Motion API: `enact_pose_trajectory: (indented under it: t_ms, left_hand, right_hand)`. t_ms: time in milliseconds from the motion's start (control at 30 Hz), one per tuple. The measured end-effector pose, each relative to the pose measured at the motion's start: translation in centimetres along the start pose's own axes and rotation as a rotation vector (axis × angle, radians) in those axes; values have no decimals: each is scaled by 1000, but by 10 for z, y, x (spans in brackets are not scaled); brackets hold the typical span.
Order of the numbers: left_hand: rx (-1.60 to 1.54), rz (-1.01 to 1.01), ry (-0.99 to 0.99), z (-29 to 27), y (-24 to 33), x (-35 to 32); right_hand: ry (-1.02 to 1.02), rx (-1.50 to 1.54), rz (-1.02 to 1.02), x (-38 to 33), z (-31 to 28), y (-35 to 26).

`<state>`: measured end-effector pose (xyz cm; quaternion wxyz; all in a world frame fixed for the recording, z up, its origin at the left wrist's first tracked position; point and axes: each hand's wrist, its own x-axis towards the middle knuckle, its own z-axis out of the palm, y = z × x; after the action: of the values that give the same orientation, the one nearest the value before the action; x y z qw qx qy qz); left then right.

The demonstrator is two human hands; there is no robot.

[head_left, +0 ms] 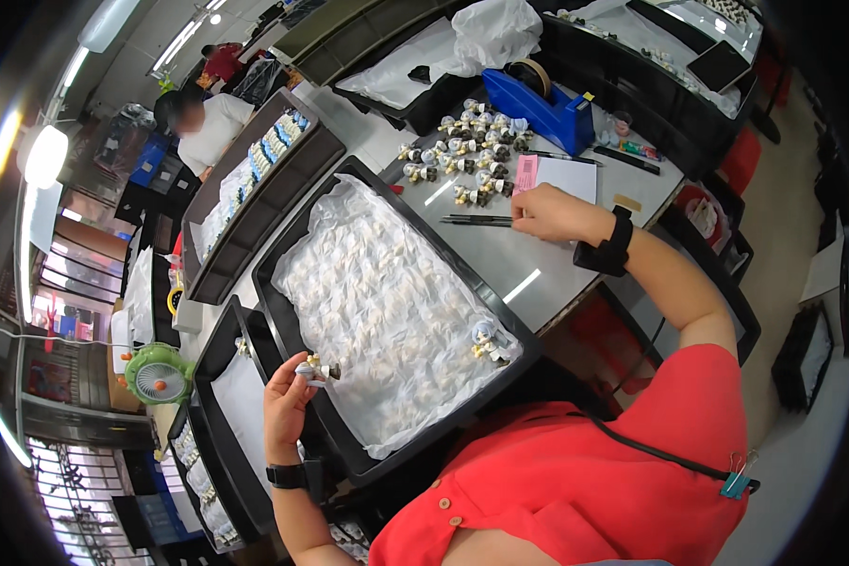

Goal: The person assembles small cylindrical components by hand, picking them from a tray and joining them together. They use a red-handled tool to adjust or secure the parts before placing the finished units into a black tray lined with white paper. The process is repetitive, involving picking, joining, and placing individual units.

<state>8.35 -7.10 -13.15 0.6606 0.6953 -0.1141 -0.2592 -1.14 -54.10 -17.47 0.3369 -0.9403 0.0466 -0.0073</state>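
My left hand [289,391] pinches a small figurine [317,370] with pale, dark and yellowish parts, over the left edge of a black tray [530,351]. My right hand [547,213] is closed around the end of a thin dark tool [474,220] lying low over the grey table; whether it is tweezers or a pen I cannot make out. White crinkled film [377,292] lines the tray, with pale shapes showing faintly beneath. A blue-haired figurine [486,340] lies on the film at the tray's near right corner. Several similar figurines [462,151] stand grouped beyond my right hand.
A blue tape dispenser [542,111] stands behind the figurines, beside a white pad [568,179] with a pink label. Another crate [264,193] holds rows of blue and white pieces. A green fan [158,374] is at left. A person [212,127] sits beyond the crates.
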Motion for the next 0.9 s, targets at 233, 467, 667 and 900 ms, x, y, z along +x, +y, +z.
enact_pose_trajectory:
  t_ms: [233, 467, 667, 900]
  left_hand:
    - [-6, -104, -3, -3, 7, -13]
    - [79, -89, 28, 7, 20, -2]
    - [47, -96, -44, -1, 15, 5]
    - [-38, -45, -2, 4, 11, 1]
  right_hand:
    - [-265, -247, -298, 105, 19, -30]
    - [0, -394, -218, 236, 58, -69]
    - [205, -232, -190, 265, 100, -36]
    - [145, -228, -236, 276, 99, -19]
